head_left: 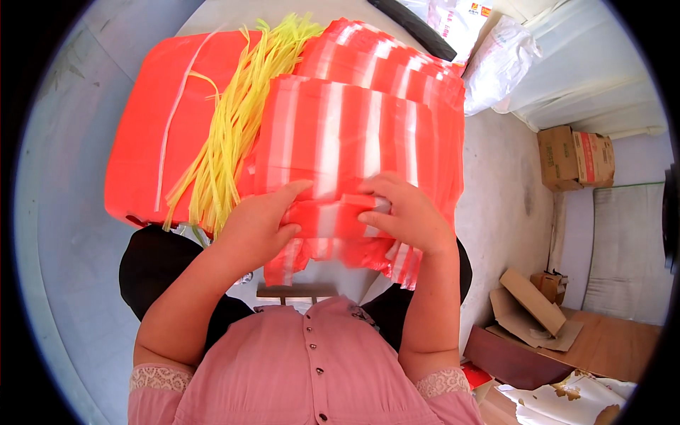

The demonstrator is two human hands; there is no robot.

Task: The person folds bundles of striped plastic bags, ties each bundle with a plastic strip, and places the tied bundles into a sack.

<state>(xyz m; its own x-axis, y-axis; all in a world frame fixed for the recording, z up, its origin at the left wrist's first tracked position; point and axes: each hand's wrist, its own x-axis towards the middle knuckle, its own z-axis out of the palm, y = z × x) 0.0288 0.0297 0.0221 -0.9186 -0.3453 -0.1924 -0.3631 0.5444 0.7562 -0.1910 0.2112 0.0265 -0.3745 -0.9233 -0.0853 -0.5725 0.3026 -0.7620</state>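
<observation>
Red-and-white striped plastic bags lie in a thick stack in front of me. On the near edge of the top ones, a folded band of striped plastic bag is pinched between my two hands. My left hand grips the band's left end, thumb and fingers closing round it. My right hand holds its right end the same way, thumb underneath. Loose, crumpled bag ends hang over my lap below the fold. To the left of the stack lies a bundle of yellow plastic strips.
The strips and bags rest on a red, rounded-corner surface, with a thin white strip across it. A black roll and white plastic sacks lie at the far right. Cardboard boxes and a flattened carton are on the right.
</observation>
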